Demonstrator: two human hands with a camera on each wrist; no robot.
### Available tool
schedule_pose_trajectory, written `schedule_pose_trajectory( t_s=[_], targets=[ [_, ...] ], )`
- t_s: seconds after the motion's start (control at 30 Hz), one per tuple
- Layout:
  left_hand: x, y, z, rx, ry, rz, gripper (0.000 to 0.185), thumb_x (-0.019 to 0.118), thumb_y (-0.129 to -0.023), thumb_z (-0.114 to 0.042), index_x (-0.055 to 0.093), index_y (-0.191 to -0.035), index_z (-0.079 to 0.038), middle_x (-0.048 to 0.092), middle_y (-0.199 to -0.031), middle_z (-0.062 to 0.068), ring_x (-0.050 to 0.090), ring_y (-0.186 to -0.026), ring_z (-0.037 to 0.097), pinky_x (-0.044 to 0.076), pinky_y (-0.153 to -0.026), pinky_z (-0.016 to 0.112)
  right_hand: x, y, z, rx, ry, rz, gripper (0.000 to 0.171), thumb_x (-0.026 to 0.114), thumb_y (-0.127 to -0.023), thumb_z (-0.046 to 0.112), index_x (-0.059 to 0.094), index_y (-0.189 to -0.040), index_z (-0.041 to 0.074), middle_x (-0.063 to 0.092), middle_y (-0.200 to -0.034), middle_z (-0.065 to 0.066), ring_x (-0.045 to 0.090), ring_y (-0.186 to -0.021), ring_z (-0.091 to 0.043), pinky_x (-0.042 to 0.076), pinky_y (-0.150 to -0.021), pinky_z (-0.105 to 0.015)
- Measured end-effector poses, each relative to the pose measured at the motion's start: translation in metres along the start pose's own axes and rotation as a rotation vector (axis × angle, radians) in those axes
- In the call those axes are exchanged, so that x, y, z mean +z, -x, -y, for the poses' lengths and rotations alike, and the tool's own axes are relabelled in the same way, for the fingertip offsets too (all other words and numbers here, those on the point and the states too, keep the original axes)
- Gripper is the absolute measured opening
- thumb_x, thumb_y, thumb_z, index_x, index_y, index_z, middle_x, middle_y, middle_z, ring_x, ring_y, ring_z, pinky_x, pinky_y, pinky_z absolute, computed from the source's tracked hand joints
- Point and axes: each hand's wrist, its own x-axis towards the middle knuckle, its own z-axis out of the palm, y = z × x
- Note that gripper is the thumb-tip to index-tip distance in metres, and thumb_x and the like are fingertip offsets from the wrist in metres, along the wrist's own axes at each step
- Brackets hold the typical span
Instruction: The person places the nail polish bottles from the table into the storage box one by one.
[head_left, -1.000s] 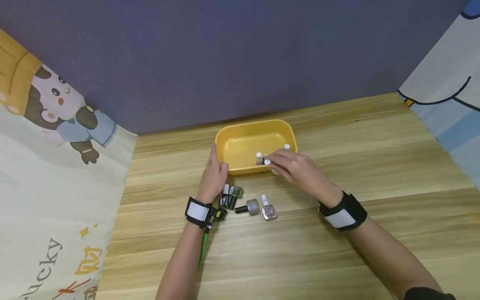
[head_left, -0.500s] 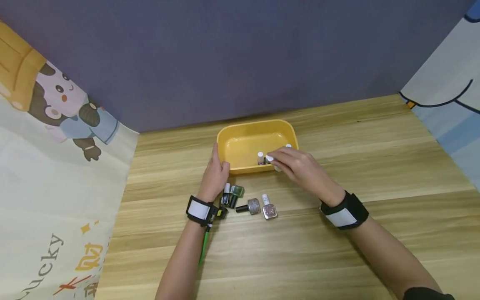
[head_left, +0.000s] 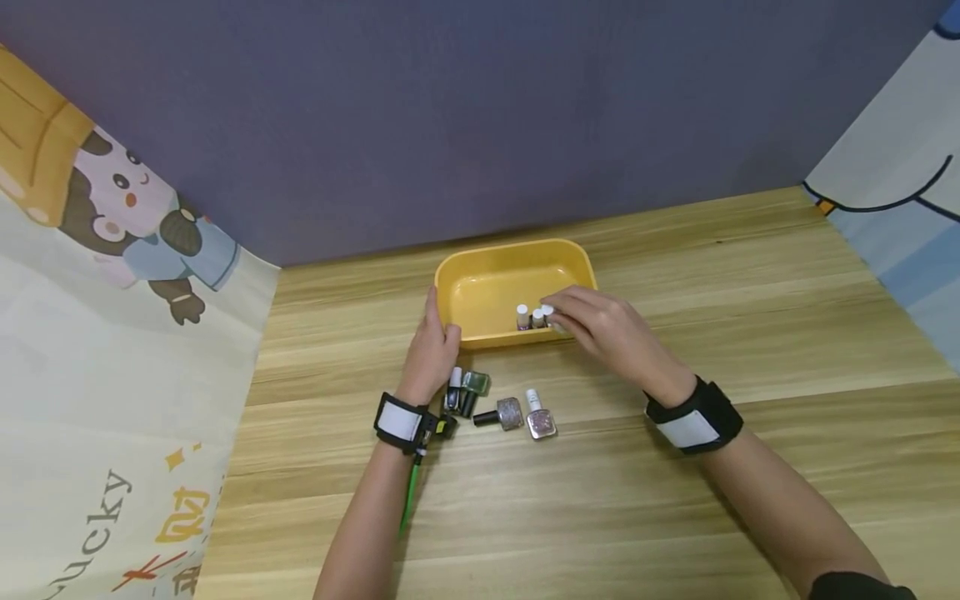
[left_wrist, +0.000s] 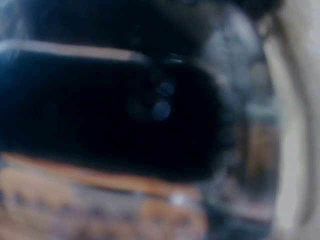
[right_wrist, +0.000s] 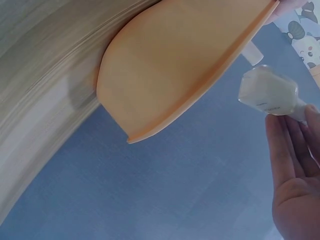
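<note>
My right hand (head_left: 611, 337) pinches a nail polish bottle (right_wrist: 269, 91) by its white cap, over the front wall of the yellow tray (head_left: 480, 340). This bottle is pale, and in the right wrist view it hangs near the tray's rim, apart from it. Inside the tray, white-capped nail polish bottles (head_left: 522, 317) stand along the front wall; the right fingers partly hide that group. My left hand (head_left: 429, 358) grips the tray's front left corner, thumb at the front and fingers along the left side. A very dark, blurred glass bottle (left_wrist: 110, 110) fills the left wrist view.
In front of the tray lie a green nail polish bottle (head_left: 476, 383), a dark one with a white cap (head_left: 454, 392), a glittery one with a black cap (head_left: 509, 413) and a pink glittery one (head_left: 541, 423). A dark blue panel (head_left: 480, 125) rises behind the tray.
My right hand has shifted slightly right along the tray's front wall with the pinched bottle, so another white cap now shows beside the standing one. My left hand stays on the tray.
</note>
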Motion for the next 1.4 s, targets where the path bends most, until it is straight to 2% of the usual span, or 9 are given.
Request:
schedule_pose_trajectory(
  t_s=[0.2, 0.43, 0.6, 0.73, 0.9, 1.0, 1.17, 1.4],
  targets=[
    [0.001, 0.001, -0.001, -0.005, 0.014, 0.005, 0.075, 0.037, -0.099, -0.025, -0.006, -0.16, -0.021, 0.018, -0.164, 0.011, 0.045, -0.131, 0.022, 0.036, -0.113, 0.04, 0.0, 0.0, -0.003, 0.004, 0.001, -0.001, 0.025, 0.071, -0.087, 0.0, 0.07, -0.112, -0.003, 0.073, -0.101, -0.013, 0.07, -0.091, -0.026, 0.058, -0.079, -0.038],
    [0.002, 0.0, -0.001, 0.003, 0.011, -0.013, 0.075, 0.037, -0.098, -0.024, -0.004, -0.161, -0.019, 0.018, -0.164, 0.011, 0.04, -0.136, 0.019, 0.032, -0.116, 0.038, -0.001, 0.0, -0.004, 0.003, -0.002, -0.004, 0.027, 0.071, -0.086, -0.001, 0.07, -0.113, -0.003, 0.072, -0.103, -0.013, 0.069, -0.092, -0.026, 0.058, -0.079, -0.038],
    [0.001, -0.001, -0.001, 0.017, 0.01, -0.011, 0.075, 0.037, -0.098, -0.022, -0.004, -0.161, -0.018, 0.018, -0.164, 0.012, 0.044, -0.13, 0.022, 0.035, -0.114, 0.039, -0.003, -0.001, -0.006, 0.01, 0.001, -0.029, 0.026, 0.069, -0.088, 0.001, 0.07, -0.114, -0.003, 0.072, -0.104, -0.014, 0.069, -0.093, -0.026, 0.058, -0.08, -0.038],
    [0.001, -0.001, -0.002, 0.013, 0.003, -0.01, 0.075, 0.038, -0.098, -0.02, -0.004, -0.161, -0.017, 0.018, -0.165, 0.012, 0.044, -0.132, 0.022, 0.036, -0.113, 0.04, -0.003, -0.001, -0.008, 0.019, 0.005, -0.056, 0.025, 0.069, -0.089, 0.0, 0.07, -0.114, -0.003, 0.072, -0.105, -0.015, 0.069, -0.094, -0.027, 0.058, -0.081, -0.04],
    [0.0, -0.002, -0.002, 0.015, 0.011, -0.005, 0.075, 0.037, -0.099, -0.02, -0.005, -0.161, -0.017, 0.017, -0.165, 0.012, 0.045, -0.129, 0.024, 0.04, -0.108, 0.041, -0.003, -0.002, -0.011, 0.025, 0.017, -0.085, 0.023, 0.069, -0.089, 0.001, 0.071, -0.111, -0.003, 0.072, -0.104, -0.015, 0.069, -0.095, -0.028, 0.058, -0.082, -0.041],
    [0.0, -0.002, -0.001, 0.017, 0.015, -0.004, 0.075, 0.038, -0.099, -0.019, -0.005, -0.161, -0.017, 0.016, -0.165, 0.012, 0.042, -0.135, 0.023, 0.037, -0.112, 0.039, -0.002, -0.001, -0.013, 0.029, 0.017, -0.09, 0.023, 0.069, -0.089, 0.001, 0.071, -0.111, -0.003, 0.072, -0.105, -0.016, 0.069, -0.096, -0.029, 0.057, -0.083, -0.042],
    [0.001, -0.002, 0.0, 0.017, 0.007, -0.007, 0.075, 0.037, -0.098, -0.018, -0.004, -0.161, -0.014, 0.017, -0.165, 0.013, 0.028, -0.146, 0.02, 0.028, -0.119, 0.038, 0.0, 0.0, -0.016, 0.04, 0.01, -0.088, 0.024, 0.068, -0.09, 0.001, 0.07, -0.113, -0.003, 0.071, -0.106, -0.016, 0.069, -0.097, -0.03, 0.057, -0.085, -0.042],
    [0.0, -0.002, -0.001, 0.012, 0.011, 0.004, 0.075, 0.037, -0.098, -0.02, -0.005, -0.16, -0.015, 0.015, -0.165, 0.012, 0.029, -0.145, 0.019, 0.028, -0.118, 0.038, 0.001, 0.0, -0.021, 0.058, -0.006, -0.121, 0.028, 0.067, -0.089, -0.003, 0.068, -0.117, -0.005, 0.071, -0.106, -0.018, 0.068, -0.095, -0.029, 0.057, -0.084, -0.041]
  ],
)
